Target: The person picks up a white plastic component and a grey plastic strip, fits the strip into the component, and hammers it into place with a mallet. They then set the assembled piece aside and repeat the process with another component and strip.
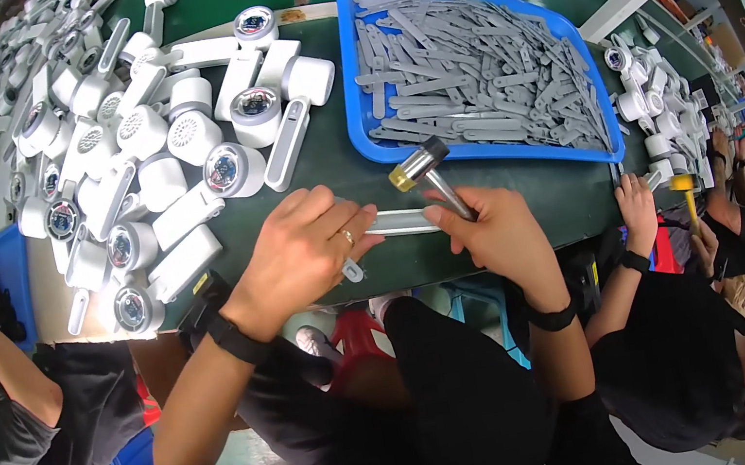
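Observation:
My left hand (302, 254) is closed around a white handle with a grey inlay (402, 222), which looks like that of a handheld fan; the hand hides its other end. Below these fingers pokes the tip of a grey strip (353, 271). My right hand (503, 232) grips a small hammer (446, 189) by its shaft, and its thumb and fingertips touch the handle's right end. The hammer's head, part metal and part yellow, stands just above the handle. Both hands are over the front edge of the green table (330, 215).
Many white fan bodies (141, 131) with round heads pile up at left. A blue tray (358, 136) of loose grey strips lies beyond my hands. Co-workers sit close on both sides; the right one's hand (636, 206) rests at the table edge, near a yellow-headed hammer (683, 183).

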`<control>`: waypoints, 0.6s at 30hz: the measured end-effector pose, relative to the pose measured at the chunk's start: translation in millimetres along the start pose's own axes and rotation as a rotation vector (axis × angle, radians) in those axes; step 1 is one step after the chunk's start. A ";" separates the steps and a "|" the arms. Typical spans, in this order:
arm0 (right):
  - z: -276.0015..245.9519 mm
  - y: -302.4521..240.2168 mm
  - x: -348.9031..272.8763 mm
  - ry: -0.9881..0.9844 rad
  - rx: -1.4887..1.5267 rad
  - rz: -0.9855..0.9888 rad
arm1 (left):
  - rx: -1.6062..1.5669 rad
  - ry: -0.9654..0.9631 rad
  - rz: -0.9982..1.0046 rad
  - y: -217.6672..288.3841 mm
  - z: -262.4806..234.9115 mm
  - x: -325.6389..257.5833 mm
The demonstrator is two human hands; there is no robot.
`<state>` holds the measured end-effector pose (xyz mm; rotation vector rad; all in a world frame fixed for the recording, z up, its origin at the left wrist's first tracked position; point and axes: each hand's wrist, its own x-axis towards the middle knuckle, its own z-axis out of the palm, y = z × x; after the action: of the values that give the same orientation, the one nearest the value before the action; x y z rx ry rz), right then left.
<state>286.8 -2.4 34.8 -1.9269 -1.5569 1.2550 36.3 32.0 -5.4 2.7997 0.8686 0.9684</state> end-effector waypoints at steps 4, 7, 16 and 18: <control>-3.7 27.8 10.0 -0.177 0.413 0.099 | 0.014 -0.024 0.047 -1.4 -2.9 3.7; 0.6 27.5 9.6 -0.236 0.589 0.116 | 0.007 -0.004 0.043 -1.1 -2.2 3.2; 6.8 30.1 8.6 -0.190 0.596 0.104 | 0.017 0.000 0.081 4.7 1.3 17.6; 8.8 30.3 5.8 -0.165 0.613 0.111 | -0.026 -0.060 0.100 1.2 3.7 19.6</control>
<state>297.6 -9.2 5.3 -1.5506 -0.9693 1.7254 51.6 41.8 2.7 2.8584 0.7095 0.8954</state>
